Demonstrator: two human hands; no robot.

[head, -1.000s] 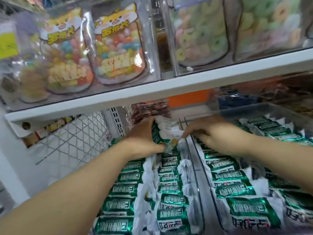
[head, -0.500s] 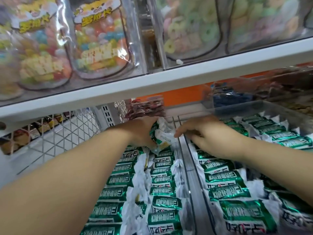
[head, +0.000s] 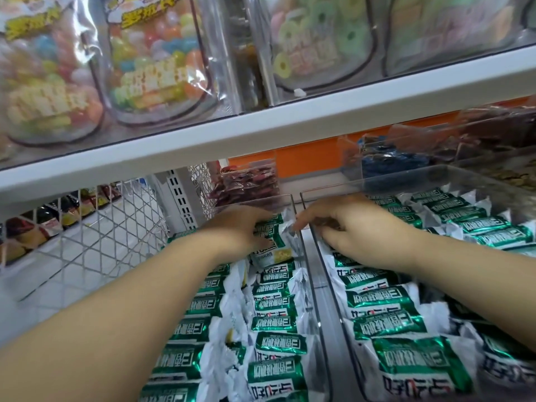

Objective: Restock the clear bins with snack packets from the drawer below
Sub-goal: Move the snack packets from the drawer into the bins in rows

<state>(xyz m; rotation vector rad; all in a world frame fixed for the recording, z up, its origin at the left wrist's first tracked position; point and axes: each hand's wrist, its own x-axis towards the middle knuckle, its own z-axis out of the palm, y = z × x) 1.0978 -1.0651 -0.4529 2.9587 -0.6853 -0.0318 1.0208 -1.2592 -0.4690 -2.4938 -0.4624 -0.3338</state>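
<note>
At the centre of the frame the left hand [head: 237, 227] has its grip clenched round a small bunch of green snack packets [head: 269, 232]. It holds them at the far end of the left clear bin [head: 308, 285], probably to seat them in line with the rows that fill it. The right hand [head: 356, 227] reaches over from the right clear bin [head: 377, 187] with fingers curled and a fingertip against the packets' silver crimped ends, seemingly to square them; whether its grip pinches anything I cannot tell.

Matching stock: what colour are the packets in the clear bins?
Green and white packets, head view.
</note>
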